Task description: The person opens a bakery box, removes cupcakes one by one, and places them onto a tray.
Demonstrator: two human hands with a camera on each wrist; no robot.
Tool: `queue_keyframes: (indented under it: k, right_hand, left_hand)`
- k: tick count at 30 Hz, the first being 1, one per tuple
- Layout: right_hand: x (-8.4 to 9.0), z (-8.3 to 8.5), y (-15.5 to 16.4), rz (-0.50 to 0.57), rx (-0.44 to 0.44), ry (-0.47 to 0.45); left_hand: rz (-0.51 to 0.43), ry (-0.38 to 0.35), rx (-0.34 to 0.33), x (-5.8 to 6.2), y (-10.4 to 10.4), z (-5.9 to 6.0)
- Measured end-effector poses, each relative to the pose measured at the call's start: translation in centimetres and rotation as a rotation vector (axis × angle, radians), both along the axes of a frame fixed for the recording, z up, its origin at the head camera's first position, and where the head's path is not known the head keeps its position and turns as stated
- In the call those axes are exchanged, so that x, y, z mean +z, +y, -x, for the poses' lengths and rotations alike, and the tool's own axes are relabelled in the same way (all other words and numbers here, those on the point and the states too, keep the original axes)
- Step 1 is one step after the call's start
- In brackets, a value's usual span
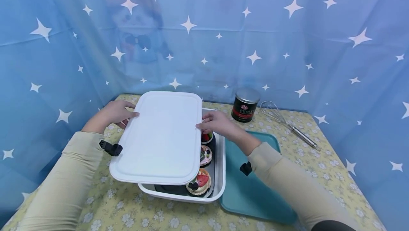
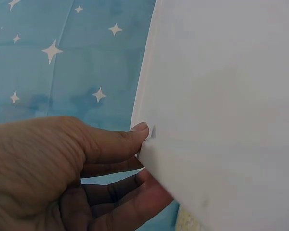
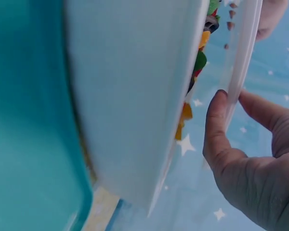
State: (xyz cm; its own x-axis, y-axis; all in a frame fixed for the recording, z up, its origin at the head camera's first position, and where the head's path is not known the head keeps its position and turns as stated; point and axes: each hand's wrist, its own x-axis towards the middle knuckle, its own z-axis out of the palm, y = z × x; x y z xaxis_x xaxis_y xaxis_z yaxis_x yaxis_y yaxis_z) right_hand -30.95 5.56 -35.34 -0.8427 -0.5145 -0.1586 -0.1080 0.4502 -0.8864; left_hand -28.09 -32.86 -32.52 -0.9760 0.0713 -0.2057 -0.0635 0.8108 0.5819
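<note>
A flat white lid (image 1: 159, 135) is held by both hands above a white rectangular container (image 1: 220, 188), offset toward the left. My left hand (image 1: 116, 113) pinches the lid's left edge, thumb on top and fingers beneath, as the left wrist view also shows. On the opposite edge my right hand (image 1: 218, 122) pinches the lid between thumb and fingers. In the right wrist view a gap separates the lid (image 3: 242, 53) from the container wall (image 3: 130, 96). Fruit-topped tarts (image 1: 199, 182) sit in a dark tray inside the container; the lid hides the rest.
A teal tray (image 1: 252, 192) lies right of the container, partly under my right forearm. Behind it stand a black espresso tin (image 1: 244, 106) and a wire whisk (image 1: 287, 124). A blue star-patterned curtain (image 1: 220, 57) surrounds the floral-covered table (image 1: 134, 213).
</note>
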Motion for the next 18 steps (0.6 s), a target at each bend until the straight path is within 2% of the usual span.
queue_keyframes:
  k: [8,15,18]
  right_hand:
    - [0.9,0.3,-3.0,0.014,0.03,-0.067]
    - [1.4,0.2,-6.5,0.013,0.144,-0.125]
    - [1.7,0.1,-8.0,0.001,0.192,-0.127]
  left_hand:
    - [0.038,-0.02,0.008,0.3,-2.7,-0.3]
    - [0.06,-0.059,0.06,0.5,-6.1,-0.7]
    - [0.108,-0.057,0.082,0.4,-7.5,-1.0]
